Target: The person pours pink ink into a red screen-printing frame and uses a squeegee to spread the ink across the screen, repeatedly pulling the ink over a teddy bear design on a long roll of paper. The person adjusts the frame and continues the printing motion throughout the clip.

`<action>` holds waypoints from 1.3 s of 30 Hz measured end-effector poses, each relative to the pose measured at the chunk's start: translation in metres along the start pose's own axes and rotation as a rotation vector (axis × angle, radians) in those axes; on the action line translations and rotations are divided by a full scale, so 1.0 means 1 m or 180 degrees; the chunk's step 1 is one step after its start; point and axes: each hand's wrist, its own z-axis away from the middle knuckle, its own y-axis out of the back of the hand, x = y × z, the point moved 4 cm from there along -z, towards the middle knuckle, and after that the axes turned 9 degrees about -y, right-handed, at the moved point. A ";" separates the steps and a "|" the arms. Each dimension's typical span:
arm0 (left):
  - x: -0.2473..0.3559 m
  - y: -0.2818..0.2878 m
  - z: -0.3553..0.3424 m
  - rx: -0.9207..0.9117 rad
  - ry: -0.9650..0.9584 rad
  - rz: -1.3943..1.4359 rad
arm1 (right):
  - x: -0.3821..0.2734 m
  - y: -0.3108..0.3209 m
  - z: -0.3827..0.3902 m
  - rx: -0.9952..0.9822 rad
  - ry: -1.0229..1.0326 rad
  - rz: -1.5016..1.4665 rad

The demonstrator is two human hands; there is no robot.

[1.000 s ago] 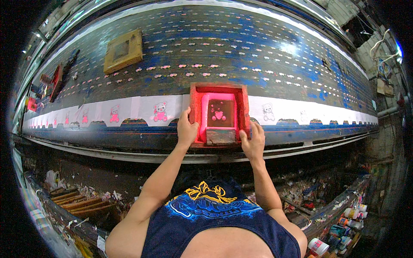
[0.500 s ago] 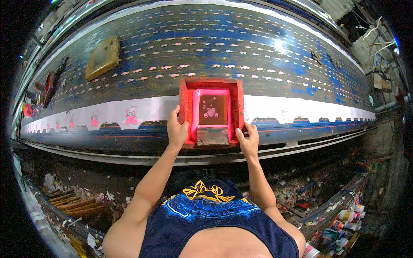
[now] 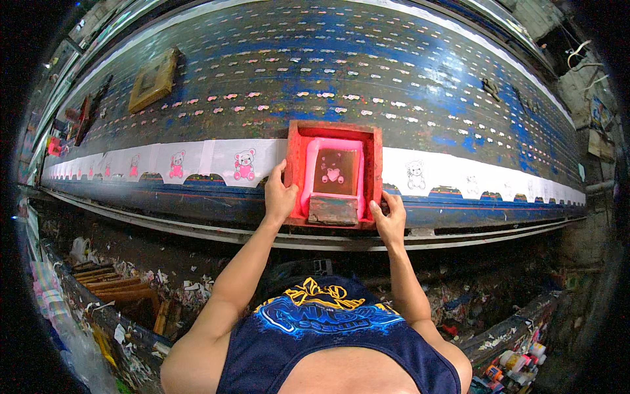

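A red-framed printing screen (image 3: 375,161) rests over a row of white cloth or paper pieces (image 3: 222,152) along the near edge of a long table. Pink ink rims its inside, and its dark mesh shows a heart and small paw-like shapes. A worn block, probably a squeegee (image 3: 333,209), leans in its near end. My left hand (image 3: 280,197) grips the frame's left side near the lower corner; my right hand (image 3: 391,220) grips the right side. Left of the screen is a bear print with pink colour (image 3: 243,165). To the right, a bear (image 3: 416,176) shows only dark outlines.
Rows of small stuck marks cover the dark blue table (image 3: 262,82). A yellowish wooden frame (image 3: 154,79) lies at the far left, near another reddish frame (image 3: 83,120). A pale rail (image 3: 315,241) runs along the near edge. Scraps litter the floor; bottles (image 3: 515,361) stand at lower right.
The screen has moved right along the white row, with both hands still on it. A pink-coloured bear now shows just left of it, and outlined bears show on the right. My view has shifted slightly.
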 end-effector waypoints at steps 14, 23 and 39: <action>-0.013 -0.004 0.000 -0.0092 0.0237 0.0303 | 0.004 0.003 -0.002 -0.0102 0.0162 0.0172; -0.011 0.000 -0.001 -0.0178 0.0133 0.0023 | -0.081 -0.024 0.039 -0.0875 0.1903 0.1327; -0.013 -0.004 0.000 -0.0113 0.0075 0.0108 | -0.082 -0.042 0.030 -0.0207 0.2330 0.1777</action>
